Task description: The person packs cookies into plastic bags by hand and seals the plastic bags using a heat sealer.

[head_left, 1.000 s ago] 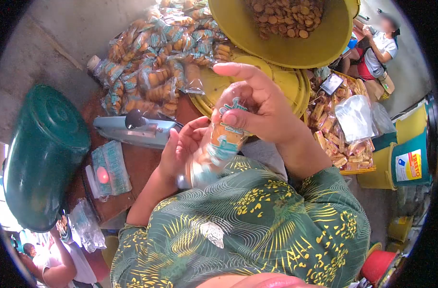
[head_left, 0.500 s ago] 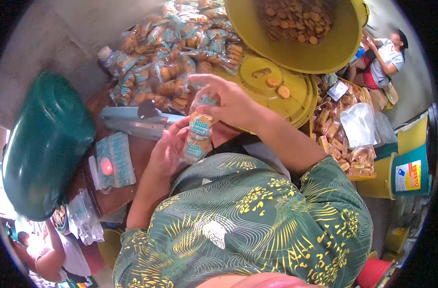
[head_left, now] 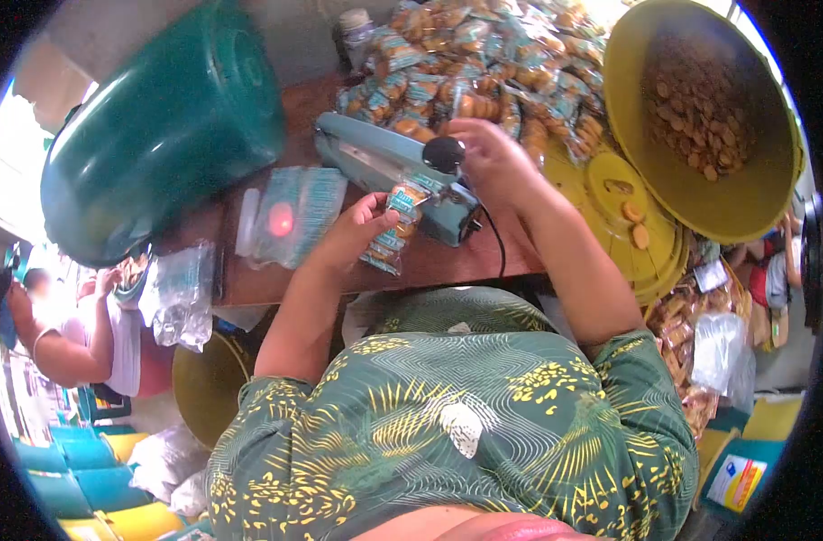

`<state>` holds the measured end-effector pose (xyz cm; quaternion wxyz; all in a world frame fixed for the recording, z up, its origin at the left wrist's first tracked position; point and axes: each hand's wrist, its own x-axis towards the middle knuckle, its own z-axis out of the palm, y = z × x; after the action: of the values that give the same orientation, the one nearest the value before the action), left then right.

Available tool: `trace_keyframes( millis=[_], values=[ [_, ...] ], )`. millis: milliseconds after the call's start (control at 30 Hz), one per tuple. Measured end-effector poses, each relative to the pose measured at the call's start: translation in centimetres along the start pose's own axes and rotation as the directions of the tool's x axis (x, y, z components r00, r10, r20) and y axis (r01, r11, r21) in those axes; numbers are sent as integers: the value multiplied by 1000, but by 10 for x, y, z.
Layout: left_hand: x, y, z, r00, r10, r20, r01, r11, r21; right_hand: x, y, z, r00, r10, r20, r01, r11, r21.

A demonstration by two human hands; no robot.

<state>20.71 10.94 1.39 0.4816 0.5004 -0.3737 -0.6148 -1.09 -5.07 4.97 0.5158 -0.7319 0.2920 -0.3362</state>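
Head view: see table beneath fingers of left hand and right hand. Got green bin tipped over, beyond left fingers and well to their left. Got yellow tub, also tilted, well right of right fingers. Find packet pile just beyond right fingers, yellow lid to their right. Find sealer between both sets of fingers, stretching away beyond the left ones. See flat sleeves left of left fingers.

Pinching biscuit packet between left fingertips, upper end right at sealer's edge. Can't make out film between bars versus merely against them. Holding right fingers half-curled right by black knob; too blurred to say if gripping, touching or clear. Also see pink disc on sleeves, farther left of left fingers. Smallest: biscuits, two on lid right of right fingers, more heaped in tub.

Judging by pose: lining up packet end at sealer. Would say next move calls for film flat across bar, left fingertips clear, firm even push on knob.
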Motion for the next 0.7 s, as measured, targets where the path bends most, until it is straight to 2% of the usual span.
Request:
trace_keyframes(
  millis=[33, 100, 167, 233, 300, 400, 500, 567, 700],
  values=[
    [-1, 3, -7, 1000, 3, -16, -3, 1000, -26, 9, -2, -10, 993, -112, -48, 116, 988, 99],
    [-1, 11, -18, 1000, -3, -7, 3, 1000, -24, 12, -24, -14, 968, -234, -88, 244, 960, 134],
    [3, 15, -28, 1000, -23, -8, 23, 999, 25, -9, -78, -1, 980, -195, 47, 198, 978, -72],
    [9, 12, -32, 999, 44, 18, -44, 999, 15, -12, -85, 13, 969, -181, 166, 218, 947, -237],
    [14, 10, -33, 997, 66, 36, -67, 998, 21, -12, -78, 26, 985, -94, 148, 153, 871, -468],
    [12, 14, -36, 999, 30, 40, -31, 999, 24, -10, -41, 41, 989, -128, 73, 146, 915, -376],
    [12, 10, -36, 999, 28, 39, -27, 1000, -16, -14, -44, 37, 995, -53, 90, 85, 907, -412],
    [15, 7, -38, 997, 64, 47, -63, 998, -28, -14, -43, 36, 992, -65, 111, 106, 902, -419],
    [14, 12, -35, 999, 41, 32, -41, 999, 9, -14, -39, 36, 989, -106, 106, 141, 897, -419]
  ],
)
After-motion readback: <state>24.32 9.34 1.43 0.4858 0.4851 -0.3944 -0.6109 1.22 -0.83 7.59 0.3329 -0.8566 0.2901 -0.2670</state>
